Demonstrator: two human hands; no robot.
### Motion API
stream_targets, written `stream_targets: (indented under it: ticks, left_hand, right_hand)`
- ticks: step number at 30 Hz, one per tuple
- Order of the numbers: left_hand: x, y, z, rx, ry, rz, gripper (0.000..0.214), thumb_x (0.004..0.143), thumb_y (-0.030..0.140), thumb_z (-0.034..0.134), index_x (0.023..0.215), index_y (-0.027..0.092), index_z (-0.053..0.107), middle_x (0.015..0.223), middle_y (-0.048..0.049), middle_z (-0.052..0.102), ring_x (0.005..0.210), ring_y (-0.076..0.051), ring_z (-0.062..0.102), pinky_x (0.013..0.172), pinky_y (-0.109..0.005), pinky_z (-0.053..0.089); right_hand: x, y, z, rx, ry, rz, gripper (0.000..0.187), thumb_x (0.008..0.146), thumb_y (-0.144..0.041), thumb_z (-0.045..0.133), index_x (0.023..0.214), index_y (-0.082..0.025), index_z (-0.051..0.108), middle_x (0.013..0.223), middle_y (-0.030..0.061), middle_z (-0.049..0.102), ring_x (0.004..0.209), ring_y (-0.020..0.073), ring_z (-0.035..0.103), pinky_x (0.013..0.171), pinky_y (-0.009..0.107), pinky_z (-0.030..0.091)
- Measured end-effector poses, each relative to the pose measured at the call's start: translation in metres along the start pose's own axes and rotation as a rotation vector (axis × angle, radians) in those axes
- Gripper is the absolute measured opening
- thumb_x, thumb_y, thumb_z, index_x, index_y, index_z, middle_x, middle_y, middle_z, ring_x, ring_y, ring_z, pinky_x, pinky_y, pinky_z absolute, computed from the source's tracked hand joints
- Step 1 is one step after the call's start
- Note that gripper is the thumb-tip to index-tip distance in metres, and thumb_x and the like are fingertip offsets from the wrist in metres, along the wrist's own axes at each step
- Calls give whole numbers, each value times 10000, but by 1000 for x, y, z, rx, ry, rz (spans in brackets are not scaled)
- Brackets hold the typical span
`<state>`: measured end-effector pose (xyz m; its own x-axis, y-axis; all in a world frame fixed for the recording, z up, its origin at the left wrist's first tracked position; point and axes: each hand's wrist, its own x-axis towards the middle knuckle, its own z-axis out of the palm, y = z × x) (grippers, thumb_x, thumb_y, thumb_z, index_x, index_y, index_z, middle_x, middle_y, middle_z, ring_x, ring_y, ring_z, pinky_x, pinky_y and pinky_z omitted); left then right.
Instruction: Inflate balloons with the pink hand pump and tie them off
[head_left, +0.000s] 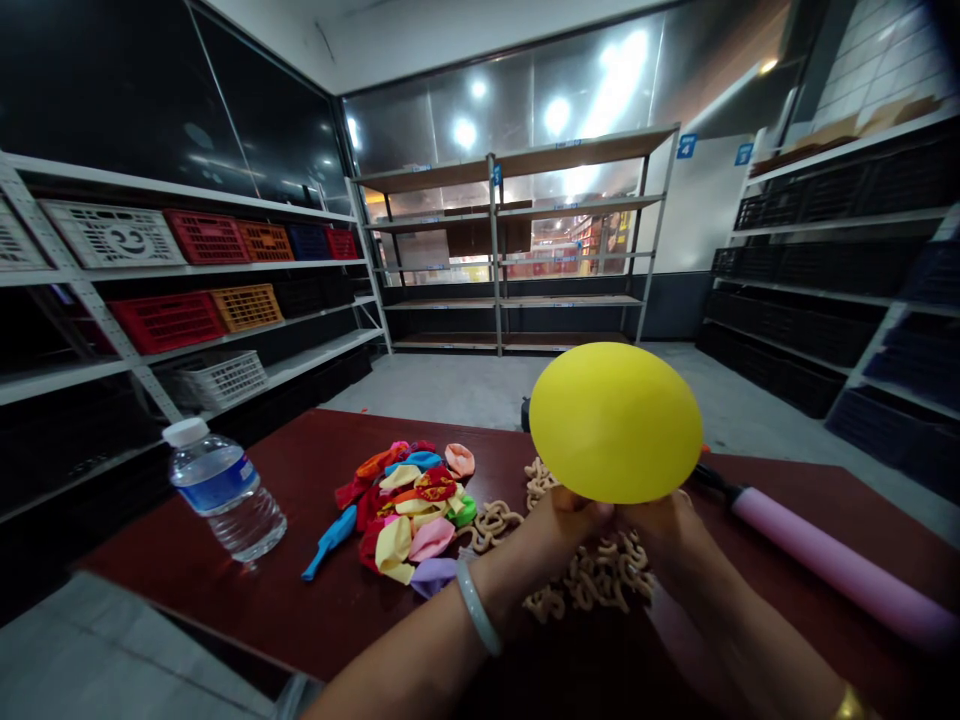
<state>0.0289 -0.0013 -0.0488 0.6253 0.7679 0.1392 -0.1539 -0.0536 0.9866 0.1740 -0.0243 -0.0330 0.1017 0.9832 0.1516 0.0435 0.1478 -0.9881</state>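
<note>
An inflated yellow balloon [616, 422] is held up over the table by both hands at its lower end. My left hand [571, 508], with a pale bangle on the wrist, is closed at the balloon's underside. Against it from the other side, my right hand [661, 514] is closed there too. The balloon hides most of the fingers and its neck. Below the hands lie several beige curled pieces [611, 580]. A pile of limp, uninflated balloons [416, 505] in many colours is left of them. To the right rests a pink hand pump [832, 560] with a dark nozzle end.
A water bottle [225, 490] with a white cap stands on the left of the dark red table [300, 620]. Beyond are a metal rack [495, 250], shelves with plastic crates [169, 320] on the left, and dark crates [795, 320] on the right.
</note>
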Motion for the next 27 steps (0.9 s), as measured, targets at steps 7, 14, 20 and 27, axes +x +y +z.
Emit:
stream_targets:
  ticks: [7,14,20,27]
  left_hand:
    - [-5,5,-3,706,145,223,279,908,374,492,743,171,589,738,-31,583,716,-156,503,679,-283,364]
    - [-3,13,-12,-86,235,184,397,908,489,492,660,179,474,547,40,366,496,-86,312,494,-226,242]
    - [6,23,-42,-522,409,189,309,833,379,658,706,164,477,584,61,337,459,-47,279,412,-168,196]
    - [11,17,-52,-554,556,216,304,809,377,695,725,161,499,580,64,353,447,-42,318,382,-153,213]
  right_hand:
    - [9,9,-2,148,31,-57,240,655,-328,777,872,-232,739,935,79,755,1007,314,655,859,433,529]
    - [12,3,-16,32,-46,-99,601,543,-354,856,1110,-229,697,1114,86,719,1090,308,622,925,452,502]
    - [33,11,-57,-302,42,38,432,688,-510,734,1008,-221,731,804,56,729,711,219,664,634,353,514]
    - [38,36,-46,-875,-84,-542,219,824,-417,629,863,-254,771,980,70,702,967,249,613,896,425,465]
